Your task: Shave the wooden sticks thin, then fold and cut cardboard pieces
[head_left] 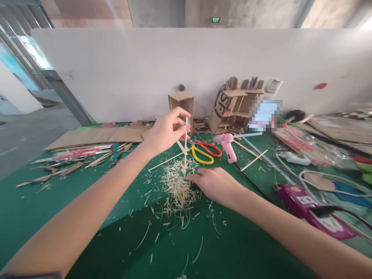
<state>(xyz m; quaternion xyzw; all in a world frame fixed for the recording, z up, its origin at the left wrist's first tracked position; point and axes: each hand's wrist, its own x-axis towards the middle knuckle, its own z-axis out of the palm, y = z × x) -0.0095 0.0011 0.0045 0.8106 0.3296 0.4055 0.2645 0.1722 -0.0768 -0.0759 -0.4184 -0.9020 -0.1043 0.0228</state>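
My left hand [167, 131] pinches the top of a thin wooden stick [185, 149] and holds it upright, with its lower end in a pile of pale wood shavings [177, 188] on the green mat [87, 217]. My right hand [213, 185] rests on the mat at the right of the pile. Its fingers are closed near the foot of the stick; what they hold, if anything, is hidden. More shavings lie scattered toward me.
Behind the stick lie yellow and red scissors [203, 153] and a pink glue gun [228, 147]. Cardboard models [232, 104] and a small cardboard box [181, 102] stand by the white wall. Sticks and tools lie at left, a purple tool [310, 209] and cables at right.
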